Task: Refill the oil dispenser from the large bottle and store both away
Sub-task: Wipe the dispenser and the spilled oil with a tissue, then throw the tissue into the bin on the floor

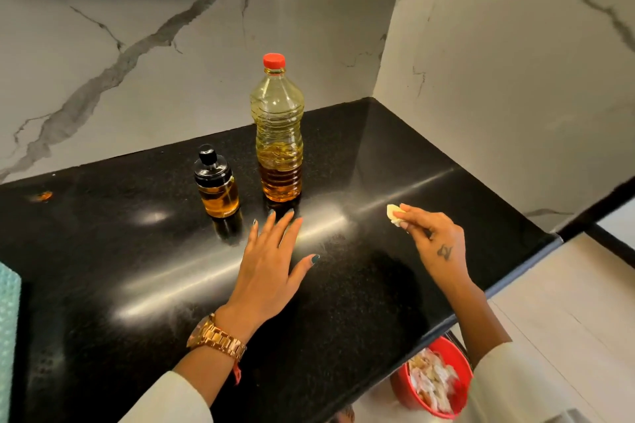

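A large clear oil bottle [279,134] with a red cap stands upright on the black counter [343,302], oil filling about its lower third. Left of it stands a small glass oil dispenser [216,184] with a black top, roughly half full of amber oil. My left hand [271,268] is stretched out flat with straight fingers just in front of the two containers, touching neither. To the right, my right hand [433,237] pinches a small crumpled pale tissue [394,215] just above the counter.
Marble walls close off the back and right of the counter corner. A small orange smear [44,196] marks the counter at far left. A red bin [434,379] with scraps sits on the floor below the counter's front edge. A teal cloth [8,336] shows at the left edge.
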### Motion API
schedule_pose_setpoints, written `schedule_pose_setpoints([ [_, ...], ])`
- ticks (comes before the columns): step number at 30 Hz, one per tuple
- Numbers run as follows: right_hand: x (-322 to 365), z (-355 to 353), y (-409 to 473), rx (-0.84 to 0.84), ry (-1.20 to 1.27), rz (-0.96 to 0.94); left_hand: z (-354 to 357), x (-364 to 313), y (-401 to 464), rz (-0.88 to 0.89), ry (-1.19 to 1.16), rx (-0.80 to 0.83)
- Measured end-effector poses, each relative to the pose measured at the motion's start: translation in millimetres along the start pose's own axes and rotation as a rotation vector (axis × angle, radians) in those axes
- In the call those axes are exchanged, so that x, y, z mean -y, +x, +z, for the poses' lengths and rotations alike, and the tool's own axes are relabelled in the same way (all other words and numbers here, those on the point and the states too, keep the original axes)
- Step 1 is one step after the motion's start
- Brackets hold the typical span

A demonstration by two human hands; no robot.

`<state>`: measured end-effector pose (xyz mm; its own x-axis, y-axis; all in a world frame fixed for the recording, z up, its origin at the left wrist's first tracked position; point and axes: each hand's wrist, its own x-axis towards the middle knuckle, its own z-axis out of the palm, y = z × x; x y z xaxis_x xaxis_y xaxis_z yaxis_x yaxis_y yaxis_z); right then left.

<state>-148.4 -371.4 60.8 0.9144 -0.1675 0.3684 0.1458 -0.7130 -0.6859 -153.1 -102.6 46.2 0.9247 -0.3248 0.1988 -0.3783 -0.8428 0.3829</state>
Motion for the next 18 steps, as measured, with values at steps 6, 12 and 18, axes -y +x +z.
schedule_pose_setpoints([
  [6,0,-22,-31,-0.099,0.017,0.071,13,-37,15,0.141,-0.016,0.059],
  [12,-16,-57,-72,-0.162,0.083,0.109,37,-89,18,0.262,0.0,0.101],
  [18,-48,-94,-117,-0.262,0.11,0.183,68,-154,8,0.341,-0.017,0.121],
])
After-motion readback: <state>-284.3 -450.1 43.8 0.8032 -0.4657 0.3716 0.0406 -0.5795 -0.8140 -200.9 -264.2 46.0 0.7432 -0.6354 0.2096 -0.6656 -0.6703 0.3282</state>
